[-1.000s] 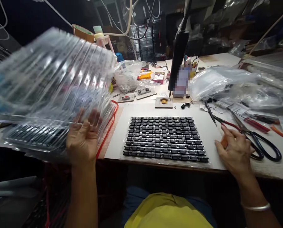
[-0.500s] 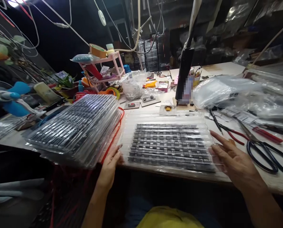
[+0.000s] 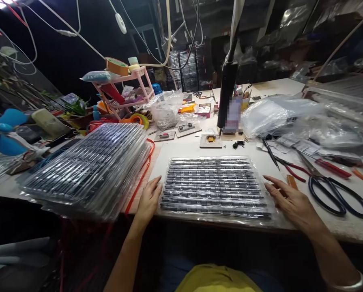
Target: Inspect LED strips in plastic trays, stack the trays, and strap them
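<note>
A clear plastic tray [image 3: 213, 188] lies flat at the table's front edge, with rows of small dark parts showing through its ridged plastic. At its left edge rests my left hand [image 3: 149, 198], fingers stretched forward and not wrapped round anything. My right hand [image 3: 289, 202] is beside the tray's right edge, its fingers extended and apart. Whether the right fingertips touch the plastic I cannot tell. Left of my left hand stands a tall stack of similar filled trays [image 3: 86, 166], with a red strap [image 3: 140, 180] running along its right side.
Large black-handled scissors [image 3: 336, 194], red-handled pliers [image 3: 291, 167] and a red screwdriver [image 3: 333, 168] lie at the right. Behind the tray are a small block with a yellow piece [image 3: 211, 140] and a hanging black tool [image 3: 226, 95]. Plastic bags [image 3: 284, 115] heap up at the back right.
The clear ridged sheet that sat offset over the dark parts is now down in line with them. Both hands have stayed at the tray's sides. The view has shifted slightly right.
</note>
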A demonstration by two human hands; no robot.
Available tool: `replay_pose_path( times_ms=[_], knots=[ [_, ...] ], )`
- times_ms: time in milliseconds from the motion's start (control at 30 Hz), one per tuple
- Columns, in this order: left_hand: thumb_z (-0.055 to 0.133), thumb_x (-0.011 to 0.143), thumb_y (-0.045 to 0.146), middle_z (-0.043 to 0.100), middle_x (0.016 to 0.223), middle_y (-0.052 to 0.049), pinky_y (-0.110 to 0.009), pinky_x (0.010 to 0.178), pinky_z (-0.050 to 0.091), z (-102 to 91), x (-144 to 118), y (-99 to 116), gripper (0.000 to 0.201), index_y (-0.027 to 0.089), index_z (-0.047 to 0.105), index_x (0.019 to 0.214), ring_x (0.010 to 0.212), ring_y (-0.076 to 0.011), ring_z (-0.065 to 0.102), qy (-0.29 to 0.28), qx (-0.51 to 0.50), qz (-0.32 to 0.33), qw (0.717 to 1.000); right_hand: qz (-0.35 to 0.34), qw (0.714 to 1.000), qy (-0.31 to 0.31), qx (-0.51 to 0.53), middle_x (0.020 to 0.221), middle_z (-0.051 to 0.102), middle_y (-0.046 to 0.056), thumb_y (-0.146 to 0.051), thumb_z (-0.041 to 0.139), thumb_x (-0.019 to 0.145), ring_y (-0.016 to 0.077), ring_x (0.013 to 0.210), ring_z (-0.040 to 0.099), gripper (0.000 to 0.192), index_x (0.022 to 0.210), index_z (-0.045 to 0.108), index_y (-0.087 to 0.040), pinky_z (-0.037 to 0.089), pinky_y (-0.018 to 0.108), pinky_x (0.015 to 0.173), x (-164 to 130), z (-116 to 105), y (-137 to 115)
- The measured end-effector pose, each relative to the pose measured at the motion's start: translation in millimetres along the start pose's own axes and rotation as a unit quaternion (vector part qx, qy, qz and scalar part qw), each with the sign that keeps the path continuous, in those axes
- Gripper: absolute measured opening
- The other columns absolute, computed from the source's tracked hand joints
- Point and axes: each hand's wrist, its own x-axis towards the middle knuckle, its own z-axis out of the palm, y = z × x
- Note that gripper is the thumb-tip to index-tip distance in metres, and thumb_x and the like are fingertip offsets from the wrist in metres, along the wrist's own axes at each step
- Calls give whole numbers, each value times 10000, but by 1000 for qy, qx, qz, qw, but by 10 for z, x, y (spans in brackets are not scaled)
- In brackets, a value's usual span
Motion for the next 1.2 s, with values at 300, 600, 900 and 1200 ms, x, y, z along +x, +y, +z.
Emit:
replay_pose_path(
  times_ms=[300,600,900,1200],
  knots=[
    [501,824,463,534,1329,-119,-385,1042,378,46,237,189,542,142,540,1259,1226,-233,488,-59,-55,-21,997,25,995,15,98,795,635,67,-634,500,787,135,522,552,665,1236,560,-148,470,271,465,159,66,-79],
    [666,729,494,653,1062,-66,-308,721,543,48,165,93,674,248,472,1325,885,-217,648,-37,-230,-124,965,-63,989,51,121,788,580,30,-534,522,832,127,591,513,544,1201,572,-137,438,269,530,187,146,-131],
    [555,766,588,496,1347,-88,-422,1074,324,69,294,166,604,214,556,1240,1228,-271,460,-40,-61,-64,995,-78,993,83,8,830,592,57,-457,482,876,157,632,548,451,1162,592,-126,455,316,611,265,223,-167],
    [430,857,455,506,1354,-120,-492,1102,217,166,378,128,530,176,509,1301,1276,-274,408,-70,71,-2,995,-191,952,40,-236,1186,567,103,-226,371,932,256,1001,535,365,1252,536,-167,499,368,768,196,289,-268]
  ],
)
